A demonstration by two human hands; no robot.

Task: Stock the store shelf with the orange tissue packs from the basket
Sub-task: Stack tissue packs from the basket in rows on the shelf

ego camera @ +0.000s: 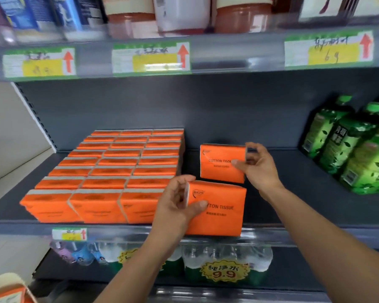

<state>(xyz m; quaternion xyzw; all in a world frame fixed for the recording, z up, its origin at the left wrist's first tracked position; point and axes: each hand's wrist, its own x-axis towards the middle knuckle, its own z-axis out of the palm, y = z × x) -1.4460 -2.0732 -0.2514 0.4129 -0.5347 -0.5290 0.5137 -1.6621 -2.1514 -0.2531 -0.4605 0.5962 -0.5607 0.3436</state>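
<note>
At the lower left corner of the frame I see the pale rim of the basket (8,278), with a blurred orange pack (7,295) inside. Just below centre, my left hand (177,206) grips the near tissue pack (219,213) by its left end, thumb across its front, at the front edge of the shelf (293,193). Behind it, my right hand (257,165) pinches the second tissue pack (221,164) by its right side. Left of both, the stocked packs (109,171) fill three rows. The green bottles (354,145) stand at far right.
</note>
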